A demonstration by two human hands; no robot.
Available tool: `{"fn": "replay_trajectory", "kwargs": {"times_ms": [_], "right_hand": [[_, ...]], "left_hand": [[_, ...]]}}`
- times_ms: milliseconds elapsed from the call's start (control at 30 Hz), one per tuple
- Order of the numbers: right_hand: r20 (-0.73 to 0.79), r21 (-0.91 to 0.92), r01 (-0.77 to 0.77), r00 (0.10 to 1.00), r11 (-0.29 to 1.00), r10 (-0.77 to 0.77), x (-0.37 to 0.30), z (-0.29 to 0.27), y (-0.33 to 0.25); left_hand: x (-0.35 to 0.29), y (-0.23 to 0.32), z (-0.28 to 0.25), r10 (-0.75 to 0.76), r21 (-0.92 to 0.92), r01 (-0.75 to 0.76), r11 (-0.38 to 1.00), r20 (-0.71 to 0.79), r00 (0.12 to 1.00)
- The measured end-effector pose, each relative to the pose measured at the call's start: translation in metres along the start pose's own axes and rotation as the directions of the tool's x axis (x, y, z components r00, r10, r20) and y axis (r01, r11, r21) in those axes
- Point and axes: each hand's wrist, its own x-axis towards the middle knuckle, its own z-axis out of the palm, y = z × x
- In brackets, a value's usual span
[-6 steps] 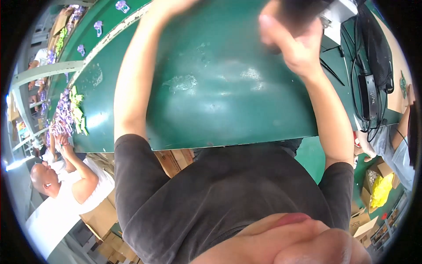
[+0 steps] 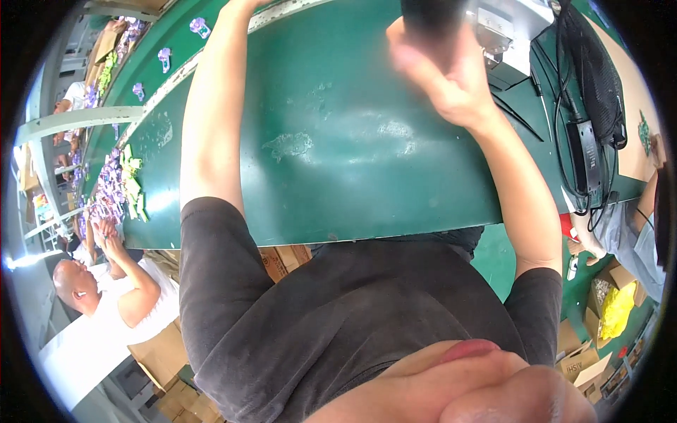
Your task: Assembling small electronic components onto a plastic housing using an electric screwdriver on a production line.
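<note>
The right hand [image 2: 441, 74] sits at about one o'clock in the head view, blurred, its fingers curled around the lower end of a dark object [image 2: 431, 15] that runs out past the top edge. The grip looks like a wrap from below with the thumb on the near side, probably so the hand can carry the object's weight while it stands over the belt; the blur hides how tightly the fingers close.

The left arm [image 2: 211, 120] stretches toward twelve o'clock along the far side of the green belt [image 2: 338, 141]. Its hand passes out of the picture at the top rim, so whether it is spread or gripping cannot be told.

The belt fills the middle, bare and scuffed with pale patches, curving toward nine o'clock, where small purple and green items [image 2: 116, 187] lie in a cluster near a co-worker's hands [image 2: 104, 233], likely within that person's easy reach. More purple pieces [image 2: 164, 56] lie along the belt's far edge at eleven o'clock.

At two o'clock a black mesh bag [image 2: 596, 77] and a black power brick [image 2: 584, 151] with cables lie off the belt. Cardboard boxes [image 2: 582, 356] stand on the floor at four o'clock.
</note>
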Motion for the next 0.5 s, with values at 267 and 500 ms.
{"fn": "replay_trajectory", "kwargs": {"times_ms": [267,500], "right_hand": [[-0.146,0.237,0.038,0.989,0.971,-0.003,0.0,0.013,0.002],[-0.499,0.192,0.035,0.864,0.981,0.066,0.013,-0.017,-0.053]], "left_hand": [[0.043,0.003,0.033,0.083,0.012,-0.085,0.996,0.127,0.988],[-0.058,0.157,-0.019,0.051,-0.226,-0.008,0.974,0.185,0.981]]}}
